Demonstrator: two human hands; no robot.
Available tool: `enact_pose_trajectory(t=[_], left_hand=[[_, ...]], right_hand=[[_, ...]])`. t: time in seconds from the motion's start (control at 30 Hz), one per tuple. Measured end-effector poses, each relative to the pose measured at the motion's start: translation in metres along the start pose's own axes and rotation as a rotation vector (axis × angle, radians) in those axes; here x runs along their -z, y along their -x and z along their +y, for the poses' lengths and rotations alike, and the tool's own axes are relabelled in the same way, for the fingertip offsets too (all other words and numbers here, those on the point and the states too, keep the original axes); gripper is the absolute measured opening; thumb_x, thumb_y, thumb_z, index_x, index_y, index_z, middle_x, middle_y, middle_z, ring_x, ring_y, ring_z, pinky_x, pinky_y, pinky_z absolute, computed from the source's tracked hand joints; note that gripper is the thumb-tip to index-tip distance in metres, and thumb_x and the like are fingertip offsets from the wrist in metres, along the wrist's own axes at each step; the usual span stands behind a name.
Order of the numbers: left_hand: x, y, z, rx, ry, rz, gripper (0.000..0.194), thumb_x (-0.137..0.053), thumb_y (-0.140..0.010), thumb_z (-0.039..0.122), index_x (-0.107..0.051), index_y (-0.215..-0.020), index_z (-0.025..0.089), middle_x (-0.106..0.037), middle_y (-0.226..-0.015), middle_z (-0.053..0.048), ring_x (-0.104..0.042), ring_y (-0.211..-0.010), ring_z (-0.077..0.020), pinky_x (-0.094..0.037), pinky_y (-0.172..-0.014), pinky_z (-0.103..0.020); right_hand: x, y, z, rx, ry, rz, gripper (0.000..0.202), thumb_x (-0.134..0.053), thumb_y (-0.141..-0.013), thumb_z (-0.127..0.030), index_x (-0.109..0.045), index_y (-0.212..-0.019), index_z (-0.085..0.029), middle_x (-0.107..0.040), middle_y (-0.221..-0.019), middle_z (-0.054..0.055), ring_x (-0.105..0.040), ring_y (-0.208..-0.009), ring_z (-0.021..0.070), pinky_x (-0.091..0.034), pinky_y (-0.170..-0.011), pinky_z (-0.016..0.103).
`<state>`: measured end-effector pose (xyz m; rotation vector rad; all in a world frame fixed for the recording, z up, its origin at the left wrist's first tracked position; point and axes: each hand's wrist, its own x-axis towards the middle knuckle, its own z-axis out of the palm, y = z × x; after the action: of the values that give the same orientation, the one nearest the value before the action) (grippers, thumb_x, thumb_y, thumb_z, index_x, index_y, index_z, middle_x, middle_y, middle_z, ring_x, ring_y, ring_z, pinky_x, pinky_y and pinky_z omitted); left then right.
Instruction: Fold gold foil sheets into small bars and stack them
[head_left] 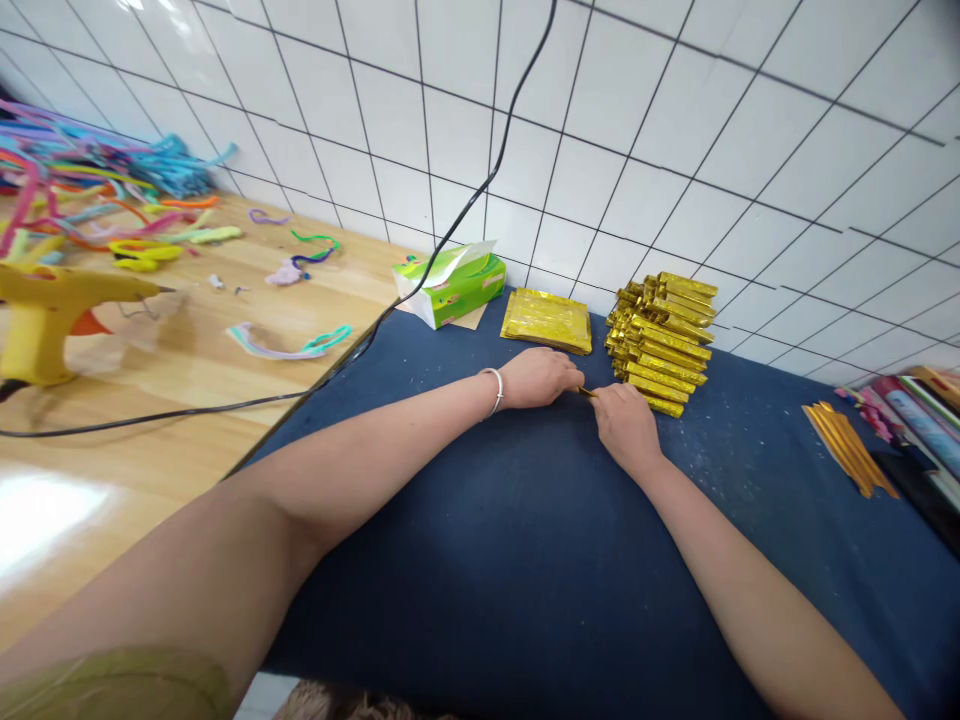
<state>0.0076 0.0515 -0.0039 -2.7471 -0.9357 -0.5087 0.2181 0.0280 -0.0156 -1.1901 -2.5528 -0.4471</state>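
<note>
Between my two hands runs a thin piece of gold foil (587, 392), mostly covered by the fingers. My left hand (538, 378), with a silver bangle at the wrist, is closed on its left end. On the right end, the fingers of my right hand (626, 425) are closed too. Just beyond the left hand lies a flat stack of gold foil sheets (547, 320). Behind the right hand rises a pile of folded gold foil strips (664, 345). Both hands rest low over the dark blue cloth (525, 560).
A green tissue box (457, 290) stands by the tiled wall. On the wooden table at left lie a yellow glue gun (52, 310), its black cable (225, 408) and colourful pipe cleaners (90, 180). Orange-gold strips (847, 448) and books (919, 420) are at right.
</note>
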Motion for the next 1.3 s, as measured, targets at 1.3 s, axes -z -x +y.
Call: enact_pose_trajectory(t=[1.3], left_hand=[[0.003,0.01,-0.026,0.059,0.414,-0.128,0.05,-0.041,-0.073,-0.003,-0.059,-0.113,0.02,-0.065,-0.091,-0.002,-0.059,-0.073,-0.0098,-0.043,-0.069,-0.018]], right_hand=[[-0.009,0.001,0.003,0.079,-0.01,-0.071,0.035,-0.033,-0.091,-0.015,-0.051,-0.121,-0.01,-0.062,-0.087,0.01,-0.05,-0.082,0.0221,-0.034,-0.076,0.033]])
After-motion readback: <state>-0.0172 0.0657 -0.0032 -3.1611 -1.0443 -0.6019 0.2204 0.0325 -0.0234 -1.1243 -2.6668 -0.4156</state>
